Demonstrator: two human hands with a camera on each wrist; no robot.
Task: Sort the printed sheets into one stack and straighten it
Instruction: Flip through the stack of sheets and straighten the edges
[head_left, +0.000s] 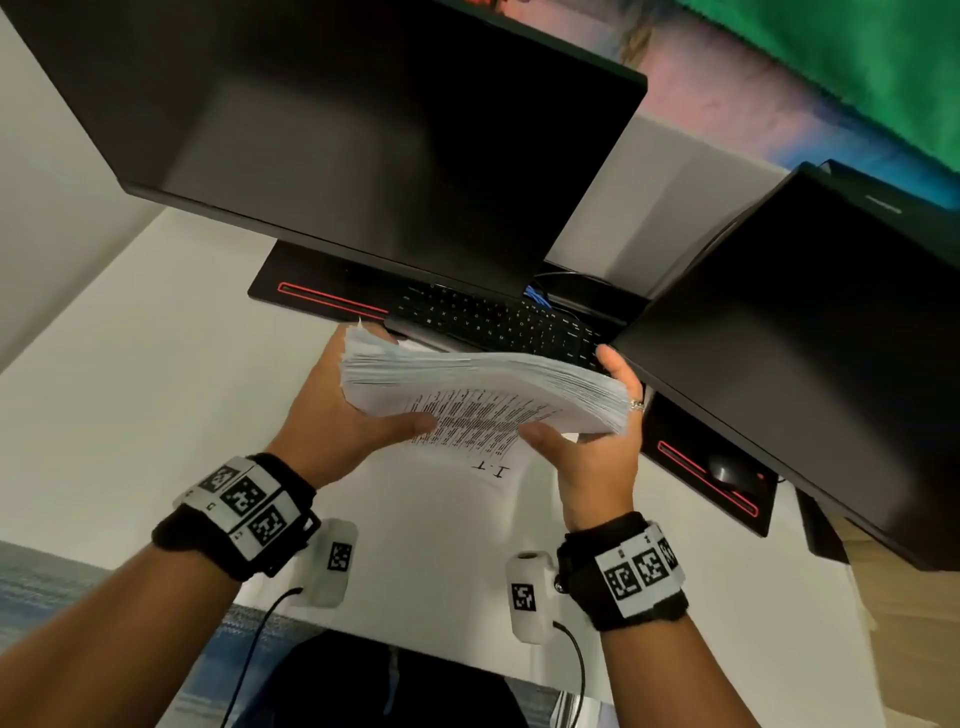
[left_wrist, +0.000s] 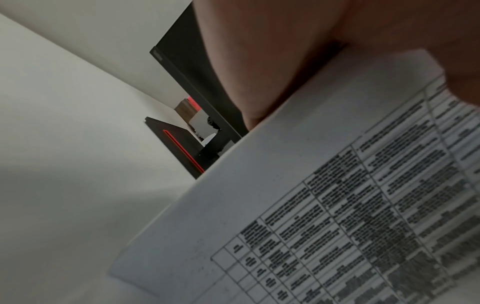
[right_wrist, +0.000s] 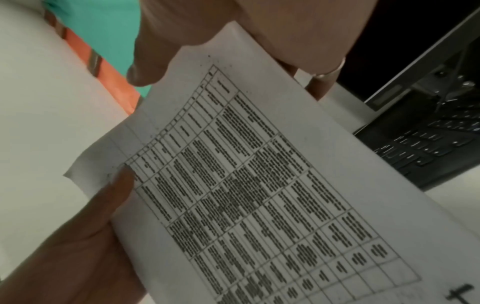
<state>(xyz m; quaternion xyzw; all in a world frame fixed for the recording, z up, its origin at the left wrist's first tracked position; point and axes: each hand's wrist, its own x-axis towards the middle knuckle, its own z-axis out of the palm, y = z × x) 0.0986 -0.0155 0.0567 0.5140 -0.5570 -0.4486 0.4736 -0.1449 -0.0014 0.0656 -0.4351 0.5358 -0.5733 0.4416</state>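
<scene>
Here the stack of printed sheets (head_left: 483, 389) is held upright above the white desk (head_left: 156, 405), top edges fanned and uneven. The left hand (head_left: 337, 415) grasps its 9 o'clock side, the right hand (head_left: 592, 457) its 3 o'clock side. The keyboard (head_left: 498, 317) lies close at 12 o'clock; bare desk spreads toward 9 o'clock.

"1.1" heading on the printed sheet (head_left: 488, 457), upside down, its table text (right_wrist: 233, 185) too blurred to read

White sheets (head_left: 483, 395) printed with black gridded tables; black wristbands (head_left: 234, 519) bearing black-and-white square-code markers; black monitors (head_left: 363, 130); black desk mat (head_left: 322, 296) edged with a red stripe; white desk (head_left: 130, 389)
</scene>
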